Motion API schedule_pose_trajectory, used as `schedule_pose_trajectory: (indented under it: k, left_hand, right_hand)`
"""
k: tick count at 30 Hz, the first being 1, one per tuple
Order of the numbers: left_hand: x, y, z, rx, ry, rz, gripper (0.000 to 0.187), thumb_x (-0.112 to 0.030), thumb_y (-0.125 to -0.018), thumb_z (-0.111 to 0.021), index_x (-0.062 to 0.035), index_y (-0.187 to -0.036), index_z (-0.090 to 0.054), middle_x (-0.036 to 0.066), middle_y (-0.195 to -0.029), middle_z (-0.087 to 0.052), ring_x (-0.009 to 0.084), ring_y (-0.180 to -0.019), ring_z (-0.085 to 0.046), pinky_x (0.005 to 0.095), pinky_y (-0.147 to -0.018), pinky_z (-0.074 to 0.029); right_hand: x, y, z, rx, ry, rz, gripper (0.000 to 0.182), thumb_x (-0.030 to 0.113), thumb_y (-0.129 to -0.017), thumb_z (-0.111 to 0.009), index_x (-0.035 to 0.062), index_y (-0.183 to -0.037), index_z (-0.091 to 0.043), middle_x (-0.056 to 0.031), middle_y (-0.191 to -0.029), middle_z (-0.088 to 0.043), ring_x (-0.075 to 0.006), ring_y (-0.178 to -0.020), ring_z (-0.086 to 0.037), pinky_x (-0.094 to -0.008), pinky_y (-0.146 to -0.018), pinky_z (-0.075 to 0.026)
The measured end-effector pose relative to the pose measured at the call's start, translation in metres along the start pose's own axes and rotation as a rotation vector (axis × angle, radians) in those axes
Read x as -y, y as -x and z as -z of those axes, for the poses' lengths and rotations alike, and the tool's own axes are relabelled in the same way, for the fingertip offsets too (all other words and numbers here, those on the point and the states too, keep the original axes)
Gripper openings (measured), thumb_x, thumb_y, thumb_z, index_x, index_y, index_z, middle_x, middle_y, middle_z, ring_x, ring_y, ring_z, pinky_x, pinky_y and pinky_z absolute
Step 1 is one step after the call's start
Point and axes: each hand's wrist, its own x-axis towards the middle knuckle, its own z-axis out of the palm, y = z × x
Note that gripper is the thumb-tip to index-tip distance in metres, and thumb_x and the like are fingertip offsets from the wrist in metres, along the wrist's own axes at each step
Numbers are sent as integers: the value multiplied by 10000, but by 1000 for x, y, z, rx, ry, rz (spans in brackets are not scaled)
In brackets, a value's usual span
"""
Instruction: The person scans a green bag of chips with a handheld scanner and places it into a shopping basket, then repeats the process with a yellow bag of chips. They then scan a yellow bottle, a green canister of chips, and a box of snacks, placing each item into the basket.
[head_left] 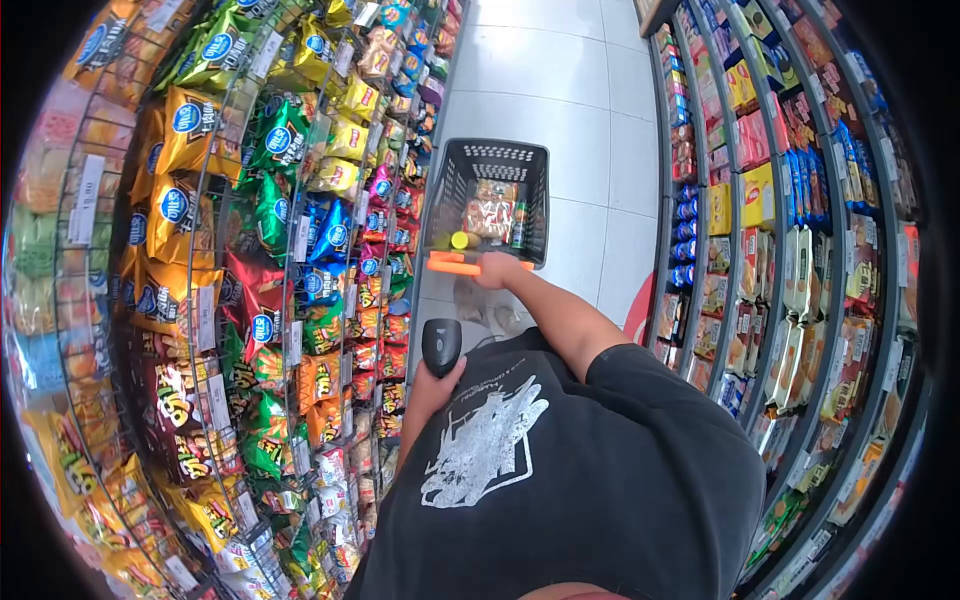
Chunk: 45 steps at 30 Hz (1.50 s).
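My right hand [497, 270] reaches forward and grips the orange handle [455, 266] of a black shopping cart [490, 165] in the aisle ahead of me. The cart basket holds snack packs [489, 215], a green can [518, 225] and a yellow-capped item [459, 240]. My left hand [428, 385] stays close to my chest, shut around a black handheld barcode scanner [441, 345] with its head pointing up. My black T-shirt with a white print fills the lower middle of the view.
On the left, wire racks hang full of chip bags [270, 200] with price tags. Shelves of boxed biscuits and snacks [780, 220] line the right side. A white tiled floor [590, 110] runs between them beyond the cart.
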Motion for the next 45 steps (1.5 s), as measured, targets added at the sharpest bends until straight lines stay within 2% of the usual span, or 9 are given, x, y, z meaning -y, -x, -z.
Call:
schedule_pose_trajectory:
  k: [6, 9, 12, 16, 22, 27, 30, 34, 45]
  left_hand:
    - [-41, -56, 35, 83, 12, -222, 326, -246, -864, -792, 12, -1022, -669, 111, -937, -726, 178, -855, -683, 345, -790, -534]
    - [-76, -79, 64, 175, -33, -172, 290, -225, -867, -785, 10, -995, -671, 85, -894, -720, 159, -814, -668, 343, -766, -532]
    - [-101, -92, 80, 72, 55, -337, 259, -210, -868, -777, 4, -966, -669, 60, -847, -708, 140, -781, -650, 339, -737, -528]
    - [-97, -126, 105, 212, 42, -254, 246, -203, -869, -769, -1, -974, -675, 60, -848, -703, 129, -780, -631, 332, -740, -520]
    - [-93, -153, 123, 190, 132, -397, 246, -207, -873, -764, -7, -991, -684, 63, -860, -700, 133, -797, -625, 342, -760, -518]
    - [-97, -172, 137, 272, 116, -286, 269, -219, -885, -758, -8, -1032, -679, 59, -912, -704, 141, -849, -625, 333, -806, -510]
    - [-114, -183, 135, 239, 120, -344, 266, -224, -885, -759, -14, -1029, -681, 47, -899, -697, 130, -819, -614, 325, -775, -508]
    - [-122, -222, 130, 321, 86, -183, 273, -236, -873, -771, -14, -1002, -677, 27, -854, -680, 104, -739, -583, 310, -696, -494]
    - [-223, -303, 59, 333, -24, -267, 330, -217, -867, -788, -2, -1073, -647, 42, -923, -687, 117, -822, -607, 321, -758, -512]
  right_hand:
    - [15, -1, 18, -61, -6, -8, 389, 394, -804, -593, 98, -989, -765, -188, -983, -736, -364, -938, -705, -468, -853, -557]
    - [14, -12, 19, -54, 48, -39, 389, 386, -803, -591, 97, -999, -764, -190, -981, -736, -361, -946, -705, -458, -861, -556]
    - [14, -19, 25, -22, 54, -108, 413, 426, -825, -604, 109, -1035, -763, -168, -1034, -735, -352, -999, -695, -447, -883, -550]
    - [27, -13, 49, 24, 47, -180, 393, 385, -824, -599, 117, -1063, -759, -159, -1063, -736, -344, -1025, -691, -443, -903, -547]
    - [18, -34, 64, -29, 90, -245, 371, 363, -817, -613, 134, -1067, -762, -150, -1064, -738, -339, -1031, -693, -439, -905, -551]
    - [12, -60, 87, -48, 126, -310, 355, 360, -830, -603, 152, -1065, -767, -132, -1065, -742, -320, -1016, -702, -432, -887, -562]
    - [11, -66, 114, -43, 154, -338, 375, 394, -839, -601, 141, -1060, -768, -130, -1061, -744, -316, -1020, -703, -431, -884, -564]
    - [-25, -94, 134, -87, 165, -319, 368, 404, -804, -591, 137, -976, -778, -147, -1015, -742, -327, -974, -707, -453, -842, -571]
    - [-56, -142, 235, -70, 125, -254, 401, 331, -778, -620, 72, -1048, -765, -148, -1090, -741, -309, -1032, -709, -427, -881, -569]
